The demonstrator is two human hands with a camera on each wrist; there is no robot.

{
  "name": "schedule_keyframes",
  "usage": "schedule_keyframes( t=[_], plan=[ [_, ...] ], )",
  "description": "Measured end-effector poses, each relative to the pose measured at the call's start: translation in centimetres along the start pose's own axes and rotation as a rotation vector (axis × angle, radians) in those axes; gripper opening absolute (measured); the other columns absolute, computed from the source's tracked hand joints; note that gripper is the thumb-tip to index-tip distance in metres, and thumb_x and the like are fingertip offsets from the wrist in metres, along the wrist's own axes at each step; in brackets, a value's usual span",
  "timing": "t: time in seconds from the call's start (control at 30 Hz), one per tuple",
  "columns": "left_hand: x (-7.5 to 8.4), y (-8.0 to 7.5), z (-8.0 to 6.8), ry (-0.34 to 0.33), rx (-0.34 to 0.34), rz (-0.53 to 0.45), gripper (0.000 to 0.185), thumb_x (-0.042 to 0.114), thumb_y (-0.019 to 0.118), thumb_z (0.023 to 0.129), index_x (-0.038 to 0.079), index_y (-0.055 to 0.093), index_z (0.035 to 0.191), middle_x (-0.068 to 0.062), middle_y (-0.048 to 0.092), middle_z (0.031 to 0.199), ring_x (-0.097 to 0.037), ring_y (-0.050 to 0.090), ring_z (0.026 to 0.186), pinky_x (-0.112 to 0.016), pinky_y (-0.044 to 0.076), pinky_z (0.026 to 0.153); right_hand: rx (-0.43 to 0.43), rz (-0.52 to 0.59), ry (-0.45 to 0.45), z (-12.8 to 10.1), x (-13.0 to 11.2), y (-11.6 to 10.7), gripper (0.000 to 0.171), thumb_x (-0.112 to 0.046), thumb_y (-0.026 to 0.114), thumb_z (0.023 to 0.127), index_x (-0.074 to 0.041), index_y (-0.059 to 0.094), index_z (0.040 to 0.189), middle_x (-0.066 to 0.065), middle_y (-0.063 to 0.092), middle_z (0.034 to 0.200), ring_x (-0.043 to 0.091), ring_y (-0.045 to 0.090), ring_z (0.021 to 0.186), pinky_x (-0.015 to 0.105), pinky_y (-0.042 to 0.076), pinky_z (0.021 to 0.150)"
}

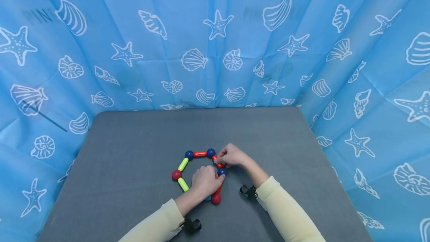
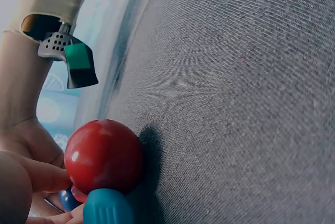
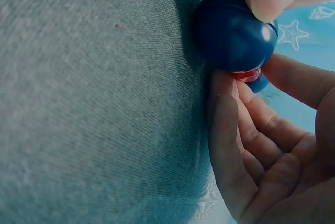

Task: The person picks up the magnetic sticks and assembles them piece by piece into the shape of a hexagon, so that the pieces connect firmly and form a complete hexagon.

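The right hand (image 1: 231, 156) pinched a short red rod (image 1: 218, 164) between the two blue balls on the ring's right side, while the left hand (image 1: 204, 181) curled over the near edge, fingertips at the lower blue ball (image 1: 222, 171). The ring (image 1: 188, 167) of rods and balls lay on the grey mat (image 1: 134, 152), near its middle. I'd judge it best to steady that ball and seat the rod squarely, so the neighbouring joints didn't pull apart.

I see a grey fabric-covered counter (image 1: 134, 152) with one thing lying flat on it: a ring of sticks and balls (image 1: 198, 171), with blue, red and yellow-green pieces joined end to end, set near the middle toward the front edge.
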State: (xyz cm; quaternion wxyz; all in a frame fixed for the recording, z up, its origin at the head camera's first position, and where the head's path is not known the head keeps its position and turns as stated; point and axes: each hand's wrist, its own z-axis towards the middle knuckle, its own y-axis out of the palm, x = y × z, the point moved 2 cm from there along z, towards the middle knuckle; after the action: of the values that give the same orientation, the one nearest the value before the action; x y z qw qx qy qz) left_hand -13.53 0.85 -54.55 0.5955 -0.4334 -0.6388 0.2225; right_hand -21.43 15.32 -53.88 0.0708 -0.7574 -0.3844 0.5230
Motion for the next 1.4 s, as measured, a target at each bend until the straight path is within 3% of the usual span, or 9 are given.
schedule_keyframes(
  t=[0.33, 0.47, 0.6, 0.77, 0.9, 0.97, 1.1, 1.23, 1.4],
  plan=[
    [0.0, 0.0, 0.2, -0.008, -0.003, -0.032, 0.048, 0.042, 0.071, 0.092, 0.018, 0.05, 0.056, 0.005, 0.038, 0.048, -0.013, 0.039, 0.044, -0.026, 0.025, 0.045, 0.013, 0.012, -0.007, -0.2, -0.1, 0.3, 0.015, -0.022, 0.076, 0.091, -0.007, 0.076, 0.089, 0.003, 0.069, 0.075, 0.013, 0.064, 0.069, 0.032, 0.057, 0.065],
    [-0.6, -1.7, 0.1, 0.009, 0.052, 0.006, 0.039, 0.042, 0.072, 0.092, 0.018, 0.058, 0.064, 0.005, 0.045, 0.051, -0.013, 0.043, 0.046, -0.027, 0.031, 0.045, 0.016, 0.029, -0.012, -0.4, 0.3, 0.3, 0.015, -0.02, 0.076, 0.091, -0.005, 0.075, 0.089, 0.003, 0.068, 0.074, 0.013, 0.063, 0.068, 0.033, 0.057, 0.065],
    [-2.6, -5.2, 0.3, -0.034, 0.105, 0.065, 0.042, 0.051, 0.074, 0.087, 0.012, 0.07, 0.103, -0.005, 0.064, 0.089, -0.02, 0.06, 0.072, -0.037, 0.051, 0.064, 0.024, 0.031, -0.006, -0.8, 1.0, -0.1, 0.016, -0.021, 0.077, 0.09, -0.005, 0.074, 0.091, 0.003, 0.068, 0.077, 0.012, 0.063, 0.068, 0.032, 0.057, 0.066],
    [-5.8, -7.8, -0.5, -0.074, -0.07, 0.082, 0.113, 0.068, 0.081, 0.069, 0.009, 0.037, 0.154, -0.02, 0.042, 0.149, -0.039, 0.051, 0.126, -0.061, 0.047, 0.098, -0.007, 0.016, -0.027, -1.9, 1.8, -1.1, 0.021, -0.022, 0.076, 0.09, -0.003, 0.073, 0.099, 0.004, 0.069, 0.081, 0.014, 0.066, 0.071, 0.032, 0.058, 0.067],
    [-6.9, -6.5, -2.0, -0.025, -0.176, 0.106, 0.145, 0.071, 0.089, 0.051, 0.012, 0.016, 0.162, -0.023, 0.029, 0.158, -0.043, 0.039, 0.136, -0.063, 0.04, 0.105, 0.01, -0.059, -0.145, -3.1, 2.5, -2.0, 0.046, -0.027, 0.081, 0.087, -0.005, 0.066, 0.124, 0.007, 0.071, 0.103, 0.02, 0.068, 0.089, 0.038, 0.057, 0.079],
    [-7.1, -5.4, -2.3, 0.014, -0.157, 0.141, 0.151, 0.071, 0.091, 0.047, 0.012, 0.013, 0.162, -0.022, 0.029, 0.158, -0.043, 0.037, 0.135, -0.061, 0.039, 0.106, 0.011, -0.108, -0.212, -3.6, 2.6, -2.2, 0.07, -0.03, 0.086, 0.082, -0.009, 0.055, 0.141, 0.009, 0.064, 0.128, 0.026, 0.062, 0.113, 0.047, 0.052, 0.094],
    [-7.2, -4.6, -1.8, 0.096, -0.08, 0.158, 0.147, 0.068, 0.091, 0.052, 0.011, 0.012, 0.162, -0.019, 0.034, 0.157, -0.04, 0.036, 0.134, -0.061, 0.034, 0.109, -0.043, -0.245, -0.266, -4.4, 2.7, -1.9, 0.112, -0.038, 0.093, 0.07, -0.028, 0.026, 0.16, 0.004, 0.026, 0.165, 0.033, 0.029, 0.149, 0.06, 0.035, 0.112],
    [-7.5, -5.1, -0.4, 0.189, -0.099, 0.12, 0.133, 0.054, 0.093, 0.063, 0.014, 0.014, 0.162, -0.016, 0.032, 0.158, -0.039, 0.033, 0.14, -0.061, 0.032, 0.111, -0.058, -0.367, -0.255, -4.8, 2.5, -1.4, 0.124, -0.04, 0.096, 0.065, -0.033, 0.019, 0.161, 0.002, 0.012, 0.169, 0.033, 0.021, 0.152, 0.06, 0.035, 0.112],
    [-8.5, -6.0, 1.2, 0.241, -0.166, 0.022, 0.129, 0.039, 0.094, 0.067, 0.016, 0.011, 0.163, -0.017, 0.017, 0.165, -0.04, 0.021, 0.15, -0.059, 0.033, 0.114, -0.007, -0.436, -0.231, -4.7, 2.0, -0.9, 0.128, -0.042, 0.096, 0.062, -0.023, 0.018, 0.162, 0.005, 0.017, 0.168, 0.031, 0.026, 0.149, 0.055, 0.038, 0.112]
  ],
)
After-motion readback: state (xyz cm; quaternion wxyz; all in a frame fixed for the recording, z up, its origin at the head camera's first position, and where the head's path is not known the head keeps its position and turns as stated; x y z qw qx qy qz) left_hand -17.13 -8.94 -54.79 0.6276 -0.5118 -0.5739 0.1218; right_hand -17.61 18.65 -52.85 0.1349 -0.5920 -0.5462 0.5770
